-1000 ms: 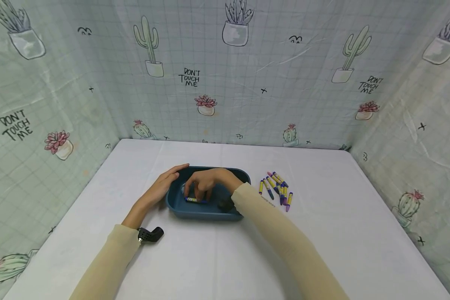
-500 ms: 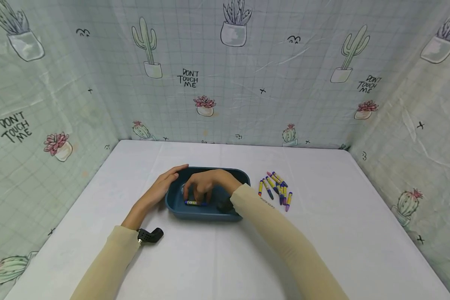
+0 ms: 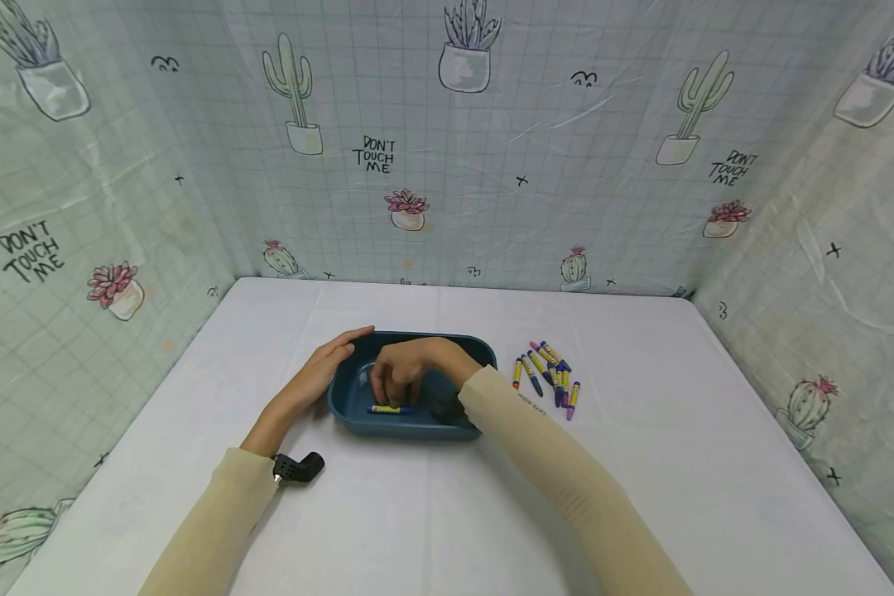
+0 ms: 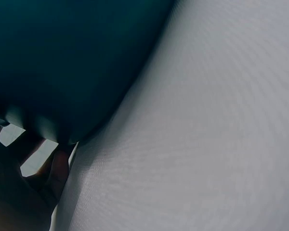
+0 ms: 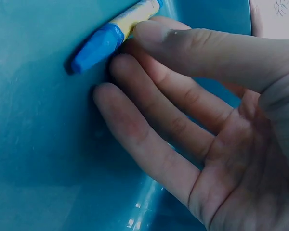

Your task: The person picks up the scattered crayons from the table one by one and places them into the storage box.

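Note:
A blue plastic bin (image 3: 417, 431) sits mid-table. My left hand (image 3: 316, 377) rests along its left rear corner with fingers straight, its fingertips at the wall in the left wrist view. Inside the bin, my right hand (image 3: 402, 372) hangs with loosely bent fingers over the floor. A blue crayon (image 5: 97, 48) with a yellow-and-white wrapper lies on the bin floor, just beyond the right thumb and fingertips. The thumb tip overlaps the wrapper's edge in the right wrist view. From the head, the crayon shows lengthwise near the bin's front wall.
Several crayons (image 3: 555, 372) in yellow wrappers lie scattered on the white table (image 3: 387, 513), right of the bin. A black wrist device (image 3: 300, 468) is strapped by the left sleeve. Cactus-printed cloth (image 3: 447, 165) hangs around the table.
The crayon in the bin has shifted slightly toward the front wall, and more of it shows. The right fingers have drawn together a little behind it. The left hand stays put.

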Available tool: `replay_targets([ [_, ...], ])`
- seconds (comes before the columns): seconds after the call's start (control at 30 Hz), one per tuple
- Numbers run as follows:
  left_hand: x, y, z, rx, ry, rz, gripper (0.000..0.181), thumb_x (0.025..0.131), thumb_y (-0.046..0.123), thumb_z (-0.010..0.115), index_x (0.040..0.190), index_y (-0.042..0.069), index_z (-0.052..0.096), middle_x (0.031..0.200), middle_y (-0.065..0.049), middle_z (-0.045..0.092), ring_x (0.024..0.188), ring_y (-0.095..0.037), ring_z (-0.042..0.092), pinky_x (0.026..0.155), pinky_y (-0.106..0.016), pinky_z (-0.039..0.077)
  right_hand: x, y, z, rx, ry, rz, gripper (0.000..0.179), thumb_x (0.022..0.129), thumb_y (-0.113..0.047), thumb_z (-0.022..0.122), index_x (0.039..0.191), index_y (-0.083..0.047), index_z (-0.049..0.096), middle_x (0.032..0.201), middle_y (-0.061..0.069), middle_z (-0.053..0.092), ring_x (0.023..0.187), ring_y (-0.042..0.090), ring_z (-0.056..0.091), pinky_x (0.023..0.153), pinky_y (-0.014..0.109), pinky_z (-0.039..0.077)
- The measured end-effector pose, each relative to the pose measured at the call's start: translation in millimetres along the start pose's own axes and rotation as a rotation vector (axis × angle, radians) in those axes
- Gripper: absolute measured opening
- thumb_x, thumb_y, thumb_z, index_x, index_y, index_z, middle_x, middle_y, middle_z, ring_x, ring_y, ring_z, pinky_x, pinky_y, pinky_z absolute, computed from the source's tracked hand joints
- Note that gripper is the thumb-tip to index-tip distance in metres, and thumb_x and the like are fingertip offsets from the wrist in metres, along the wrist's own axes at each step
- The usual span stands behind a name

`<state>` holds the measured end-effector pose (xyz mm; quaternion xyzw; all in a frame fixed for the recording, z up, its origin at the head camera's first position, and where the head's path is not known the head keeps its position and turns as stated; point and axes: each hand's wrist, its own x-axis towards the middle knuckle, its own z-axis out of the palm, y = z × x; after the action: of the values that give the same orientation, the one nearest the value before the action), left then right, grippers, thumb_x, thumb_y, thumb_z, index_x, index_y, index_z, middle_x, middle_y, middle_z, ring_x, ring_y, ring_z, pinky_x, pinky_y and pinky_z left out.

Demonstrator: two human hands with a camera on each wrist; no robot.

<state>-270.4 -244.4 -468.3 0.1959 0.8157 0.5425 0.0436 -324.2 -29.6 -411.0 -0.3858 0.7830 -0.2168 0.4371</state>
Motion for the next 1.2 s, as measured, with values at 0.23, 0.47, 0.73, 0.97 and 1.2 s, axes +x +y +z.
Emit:
replay_targets([
  [0.23,0.1,-1.4,0.1,0.005,0.008,0.001,0.046,0.115,0.024,0.029,0.159,0.022,0.042,0.168,-0.007,0.035,0.159,-0.032,0.025,0.129,-0.06,0.017,-1.8,1.0,-1.1,-0.013,0.01,-0.016,0.02,0.09,0.003,0.069,0.1,-0.012,0.078,0.09,0.001,0.075,0.081,0.013,0.068,0.077,0.038,0.065],
  [0.47,1.1,-4.2,-0.2,0.004,0.009,0.018,0.046,0.115,0.023,0.029,0.159,0.018,0.041,0.168,-0.01,0.035,0.158,-0.036,0.025,0.128,-0.061,0.017,-10.3,-1.4,-4.1,-0.018,0.02,-0.028,0.017,0.094,-0.001,0.069,0.106,-0.01,0.077,0.098,0.003,0.076,0.087,0.015,0.072,0.08,0.039,0.065],
  [0.73,1.3,-1.1,0.4,-0.016,0.004,-0.009,0.046,0.115,0.025,0.03,0.159,0.022,0.042,0.168,-0.008,0.036,0.158,-0.032,0.026,0.129,-0.061,0.017,-32.6,-3.1,-15.7,-0.006,0.083,-0.08,0.025,0.095,-0.002,0.068,0.119,-0.004,0.072,0.112,0.014,0.074,0.095,0.019,0.072,0.084,0.041,0.065],
  [0.97,0.4,-2.3,0.4,-0.004,0.004,-0.018,0.047,0.115,0.027,0.029,0.159,0.023,0.041,0.168,-0.007,0.035,0.159,-0.034,0.025,0.128,-0.063,0.016,-57.6,-2.2,-24.0,-0.024,0.147,-0.109,0.031,0.096,-0.004,0.067,0.127,0.0,0.068,0.102,0.01,0.075,0.091,0.019,0.072,0.08,0.037,0.065],
  [1.2,1.2,-1.4,0.8,0.004,0.01,-0.021,0.046,0.115,0.027,0.03,0.16,0.022,0.041,0.169,-0.007,0.034,0.159,-0.034,0.024,0.129,-0.063,0.015,-88.6,-2.9,-30.1,-0.02,0.209,-0.097,0.034,0.097,-0.007,0.068,0.13,0.001,0.066,0.101,0.01,0.075,0.1,0.04,0.072,0.08,0.04,0.065],
])
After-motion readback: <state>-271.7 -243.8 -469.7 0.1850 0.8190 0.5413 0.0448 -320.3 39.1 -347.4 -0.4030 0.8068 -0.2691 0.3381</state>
